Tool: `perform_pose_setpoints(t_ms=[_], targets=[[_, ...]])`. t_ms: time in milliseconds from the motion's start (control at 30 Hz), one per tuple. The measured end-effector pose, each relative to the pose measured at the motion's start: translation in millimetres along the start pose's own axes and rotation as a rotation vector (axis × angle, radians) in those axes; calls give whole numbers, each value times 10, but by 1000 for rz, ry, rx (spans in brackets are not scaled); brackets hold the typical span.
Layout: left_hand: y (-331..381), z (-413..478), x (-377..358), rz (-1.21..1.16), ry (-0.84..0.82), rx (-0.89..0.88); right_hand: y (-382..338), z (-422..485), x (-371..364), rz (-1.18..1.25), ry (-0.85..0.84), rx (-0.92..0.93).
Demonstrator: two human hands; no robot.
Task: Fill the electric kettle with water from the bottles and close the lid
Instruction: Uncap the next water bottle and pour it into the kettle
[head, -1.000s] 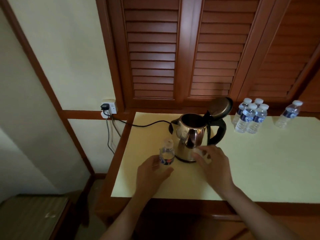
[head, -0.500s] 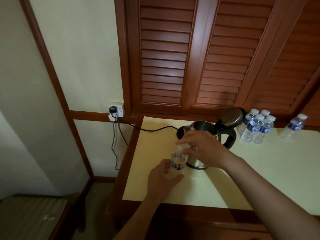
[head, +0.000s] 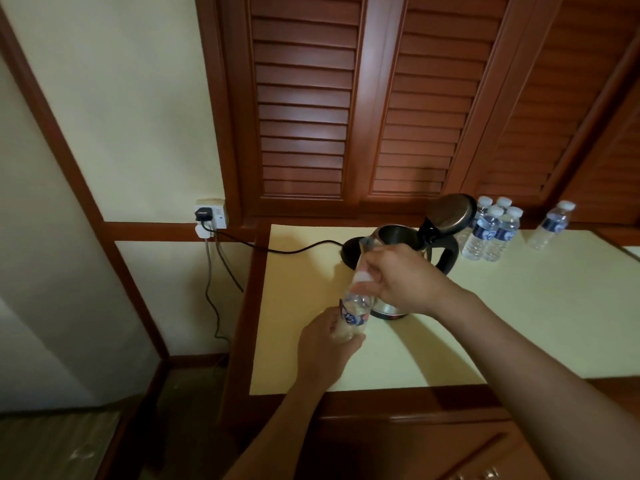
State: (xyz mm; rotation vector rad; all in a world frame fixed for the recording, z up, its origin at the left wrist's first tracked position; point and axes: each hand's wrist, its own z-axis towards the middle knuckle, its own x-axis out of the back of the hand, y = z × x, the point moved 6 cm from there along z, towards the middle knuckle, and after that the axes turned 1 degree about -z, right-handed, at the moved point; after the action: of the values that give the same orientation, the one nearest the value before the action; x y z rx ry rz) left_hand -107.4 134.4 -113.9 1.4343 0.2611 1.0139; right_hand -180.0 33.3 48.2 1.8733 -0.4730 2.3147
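A steel electric kettle [head: 398, 237] stands on the cream table top [head: 519, 306] with its lid [head: 450, 213] hinged up and its black handle to the right. In front of it my left hand [head: 325, 348] grips the lower body of a small clear water bottle [head: 355, 310] with a blue label. My right hand [head: 398, 278] reaches over from the right, and its fingers pinch the white cap [head: 363, 276] at the bottle's top. The hand hides part of the kettle's body.
Several capped water bottles [head: 490, 230] stand in a cluster behind the kettle on the right, one more bottle [head: 550, 226] further right. The kettle's black cord [head: 294, 249] runs left to a wall socket [head: 209, 213]. Wooden louvred shutters rise behind the table.
My right hand came from the table beside the kettle up onto the bottle's cap. My left hand kept its hold on the bottle. The view shifted left and up.
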Motion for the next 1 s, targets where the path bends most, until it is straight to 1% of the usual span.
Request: perform_pose_setpoints(t_ms=[67, 133, 233, 300, 367, 500, 567, 667, 733, 800, 867, 900, 1000], targets=[[-3, 6, 5, 9, 8, -1, -23, -38, -14, -52, 53, -6], [10, -2, 18, 3, 2, 12, -23, -65, -44, -8, 80, 17], [14, -21, 16, -6, -9, 31, 32, -76, -105, 89, -13, 44], [28, -31, 7, 5, -14, 32, 48, -77, -88, 119, -1, 81], [27, -30, 2, 7, -17, 40, 34, -75, -66, 68, 49, 83], [7, -6, 8, 11, -1, 44, -8, -57, -44, -165, 118, 2], [12, -8, 3, 15, -3, 47, 15, -50, -32, -156, 97, -11], [24, -14, 6, 3, 5, 35, 27, -94, -10, 2, 65, 59], [33, -11, 1, -10, 5, 25, 27, -138, 23, 43, 76, 65], [39, -10, -16, 15, 4, 8, 46, -182, 10, -10, 80, 20], [38, -22, -40, 60, -2, 17, 28, -216, -33, -229, 129, 65], [31, -37, -51, 79, -2, 26, 35, -241, -52, -242, 135, 45], [80, -109, -121, 123, -3, 28, 125, -344, -80, -164, 107, -44]])
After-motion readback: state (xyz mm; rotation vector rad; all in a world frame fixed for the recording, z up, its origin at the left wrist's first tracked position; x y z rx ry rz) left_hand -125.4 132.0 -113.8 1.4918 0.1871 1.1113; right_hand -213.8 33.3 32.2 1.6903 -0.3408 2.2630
